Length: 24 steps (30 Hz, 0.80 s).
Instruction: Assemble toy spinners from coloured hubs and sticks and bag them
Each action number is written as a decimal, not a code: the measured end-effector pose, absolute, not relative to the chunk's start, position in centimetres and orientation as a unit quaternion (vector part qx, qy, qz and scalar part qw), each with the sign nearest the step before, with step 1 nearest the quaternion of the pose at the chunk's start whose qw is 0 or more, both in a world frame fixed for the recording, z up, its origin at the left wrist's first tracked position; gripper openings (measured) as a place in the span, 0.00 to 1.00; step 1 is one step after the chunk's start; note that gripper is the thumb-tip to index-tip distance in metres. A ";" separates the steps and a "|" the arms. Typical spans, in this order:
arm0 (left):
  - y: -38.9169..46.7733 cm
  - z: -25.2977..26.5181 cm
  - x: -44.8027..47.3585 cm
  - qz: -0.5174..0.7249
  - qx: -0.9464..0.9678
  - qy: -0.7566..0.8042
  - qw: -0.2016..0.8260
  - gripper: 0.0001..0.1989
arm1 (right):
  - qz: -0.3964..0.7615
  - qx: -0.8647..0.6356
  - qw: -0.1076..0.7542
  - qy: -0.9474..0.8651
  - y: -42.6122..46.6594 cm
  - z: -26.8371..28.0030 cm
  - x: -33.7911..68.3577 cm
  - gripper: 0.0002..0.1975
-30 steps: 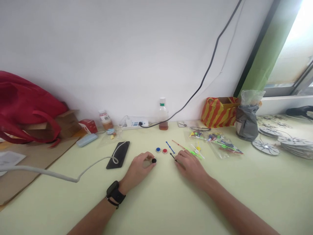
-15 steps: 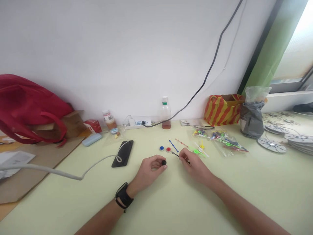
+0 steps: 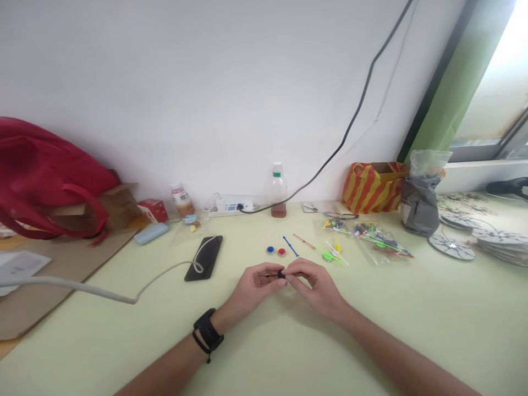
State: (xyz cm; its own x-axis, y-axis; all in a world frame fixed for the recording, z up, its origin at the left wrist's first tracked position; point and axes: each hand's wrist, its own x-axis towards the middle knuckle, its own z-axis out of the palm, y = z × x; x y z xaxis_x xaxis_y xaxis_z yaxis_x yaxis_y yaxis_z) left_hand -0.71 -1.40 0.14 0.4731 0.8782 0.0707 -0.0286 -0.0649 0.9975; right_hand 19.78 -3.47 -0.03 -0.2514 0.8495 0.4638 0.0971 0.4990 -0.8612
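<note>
My left hand (image 3: pixel 259 282) pinches a small round black piece (image 3: pixel 281 274) between thumb and fingers, just above the table. From the other side, my right hand (image 3: pixel 314 284) has its fingertips closed against that same piece. A thin black arrow-tipped stick (image 3: pixel 270 275) shows between the hands; my right fingers hide most of it. Beyond the hands lie a round blue piece (image 3: pixel 270 250), a round red piece (image 3: pixel 281 252), a blue arrow stick (image 3: pixel 291 246) and a red stick (image 3: pixel 304 241). Green, white and yellow plastic parts (image 3: pixel 334 254) lie farther right.
A black phone (image 3: pixel 204 258) with a grey cable (image 3: pixel 165 273) lies on the left. Against the wall stand bottles (image 3: pixel 278 192), a power strip (image 3: pixel 233 206) and a striped bag (image 3: pixel 371 187). Plastic bags of small parts (image 3: pixel 381 245) and stacked discs (image 3: pixel 451 246) are at right.
My right hand has moved left with the black stick and now meets my left hand at the round black piece. My left hand has stayed in nearly the same place.
</note>
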 end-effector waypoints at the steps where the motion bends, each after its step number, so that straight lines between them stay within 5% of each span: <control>1: -1.5 0.3 -0.6 0.385 0.621 0.336 0.594 0.18 | 0.361 -0.335 0.510 -0.705 -3.5 -0.1 19.6 0.07; 15: -2.2 0.7 -0.3 0.391 0.647 0.352 0.553 0.15 | 0.346 -0.371 0.494 -0.706 -3.8 0.0 19.6 0.08; 24: -2.1 0.0 -0.5 0.396 0.654 0.381 0.520 0.15 | 0.456 -0.406 0.467 -0.640 -3.3 -0.2 19.8 0.08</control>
